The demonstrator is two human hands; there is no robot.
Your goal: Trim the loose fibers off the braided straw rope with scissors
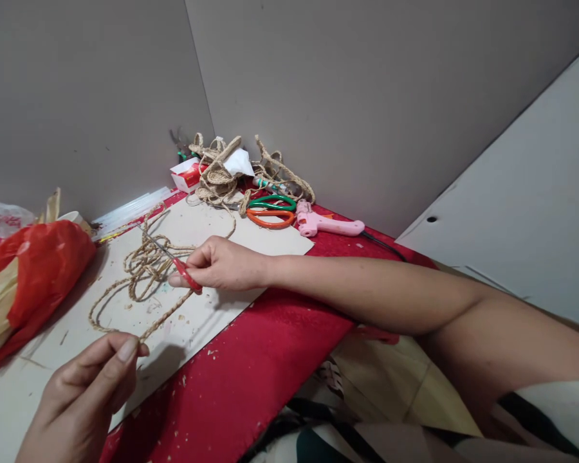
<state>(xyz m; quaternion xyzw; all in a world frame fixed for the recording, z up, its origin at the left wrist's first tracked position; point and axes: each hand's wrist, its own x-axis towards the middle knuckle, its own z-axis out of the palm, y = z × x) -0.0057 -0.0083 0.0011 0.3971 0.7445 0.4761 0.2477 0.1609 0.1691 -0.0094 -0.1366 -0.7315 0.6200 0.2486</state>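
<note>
My left hand (96, 379) pinches a braided straw cord (166, 315) between thumb and fingers, low on the left. My right hand (222, 263) is closed on small red-handled scissors (187, 275), whose metal blades point up and left over the cord. The cord runs from my left hand toward my right hand, and its loose coils lie in a tangle on the white board beyond. Whether the blades are parted is hard to make out.
Green- and orange-handled scissors (270, 219) and a pink glue gun (330, 225) lie at the back right. Bundled straw braid (219, 177) sits in the corner by a red-and-white box (187, 175). A red plastic bag (53, 263) is at left; grey panels (367, 96) rise behind.
</note>
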